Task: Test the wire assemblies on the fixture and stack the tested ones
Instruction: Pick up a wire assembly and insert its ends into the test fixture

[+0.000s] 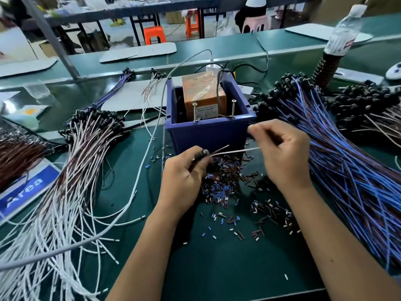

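My left hand (184, 177) grips the black head of one wire assembly (200, 155); its brown and white leads (230, 151) stick out to the right. My right hand (284, 153) pinches the white lead near its end, just right of the fixture. The fixture is a blue box (208, 131) holding an orange block (204, 92), with two upright screws (194, 111) on its front rim. A heap of white and brown assemblies (86, 153) lies at left. A heap of blue ones (347, 166) lies at right.
Small cut sleeve pieces (225, 187) litter the green mat in front of the box. A grey cable (149, 148) runs across the left side. A water bottle (345, 29) stands at the back right. A blue "Area" label (23, 194) lies at left.
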`<state>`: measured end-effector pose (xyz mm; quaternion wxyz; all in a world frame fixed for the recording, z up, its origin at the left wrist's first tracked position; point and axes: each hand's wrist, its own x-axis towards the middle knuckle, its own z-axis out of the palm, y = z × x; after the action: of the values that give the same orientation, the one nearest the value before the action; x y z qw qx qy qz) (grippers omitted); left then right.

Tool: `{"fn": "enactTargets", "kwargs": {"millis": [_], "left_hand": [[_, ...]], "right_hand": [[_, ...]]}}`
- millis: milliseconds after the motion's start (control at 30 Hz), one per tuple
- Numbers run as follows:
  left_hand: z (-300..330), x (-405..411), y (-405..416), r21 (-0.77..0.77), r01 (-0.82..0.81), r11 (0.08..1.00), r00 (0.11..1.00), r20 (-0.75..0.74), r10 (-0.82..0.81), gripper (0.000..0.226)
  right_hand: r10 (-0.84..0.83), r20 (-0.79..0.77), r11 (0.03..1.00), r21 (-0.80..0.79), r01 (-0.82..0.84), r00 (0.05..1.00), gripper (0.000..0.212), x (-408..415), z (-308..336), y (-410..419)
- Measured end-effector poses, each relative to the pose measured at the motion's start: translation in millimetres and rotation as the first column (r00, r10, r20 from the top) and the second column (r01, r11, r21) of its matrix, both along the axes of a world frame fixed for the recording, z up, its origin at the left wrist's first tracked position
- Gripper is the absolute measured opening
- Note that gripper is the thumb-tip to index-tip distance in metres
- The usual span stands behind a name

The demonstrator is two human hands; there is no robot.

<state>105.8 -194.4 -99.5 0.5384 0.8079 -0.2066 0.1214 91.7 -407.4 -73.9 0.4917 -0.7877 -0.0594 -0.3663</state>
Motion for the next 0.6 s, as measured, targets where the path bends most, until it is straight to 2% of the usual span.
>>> {"fn": "enactTargets", "kwargs": {"millis": [67, 167, 200, 267, 333, 400, 467, 533, 600], "left_hand": [[0, 0, 2, -0.053, -0.031, 0.998, 0.999, -0.024, 0.030, 0.017], [1, -2, 2, -0.088, -0.046, 0.995, 0.999, -0.020, 0.045, 0.018], [1, -2, 1, -0.095, -0.047, 0.994, 0.999, -0.016, 0.046, 0.019], [1, -3, 2, -0.105, -0.052, 0.993, 0.999, 0.001, 0.052, 0.020], [2, -5, 1, -0.114, -0.055, 0.992, 0.998, 0.015, 0.057, 0.021], [3, -6, -1, -0.124, -0.039, 0.991, 0.999, 0.015, 0.041, 0.018], [5, -7, -3, -0.127, -0.015, 0.992, 1.000, 0.010, 0.016, 0.015], [3, -6, -3, -0.108, 0.006, 0.994, 1.000, 0.002, -0.006, 0.013], [1, -6, -2, -0.070, 0.032, 0.997, 0.999, -0.012, -0.033, 0.014]], "right_hand": [[-0.091, 0.020, 0.995, 0.052, 0.090, 0.996, 0.012, 0, 0, -7], [-0.272, 0.003, 0.961, -0.048, 0.272, 0.962, 0.039, 0, -5, -7], [-0.351, 0.004, 0.934, -0.066, 0.351, 0.936, 0.042, 0, -7, -5], [-0.457, -0.001, 0.888, 0.046, 0.457, 0.889, 0.034, -1, -7, 1], [-0.445, -0.071, 0.873, 0.187, 0.450, 0.893, 0.032, -3, -6, 5], [-0.334, -0.211, 0.893, 0.242, 0.380, 0.919, 0.054, -3, -9, 9], [-0.096, -0.336, 0.889, 0.395, 0.233, 0.937, 0.066, -3, -8, 16], [0.198, -0.313, 0.747, 0.662, 0.064, 0.929, 0.062, -2, -3, 20], [0.363, -0.177, 0.570, 0.819, -0.068, 0.915, 0.049, 0, 1, 16]]}}
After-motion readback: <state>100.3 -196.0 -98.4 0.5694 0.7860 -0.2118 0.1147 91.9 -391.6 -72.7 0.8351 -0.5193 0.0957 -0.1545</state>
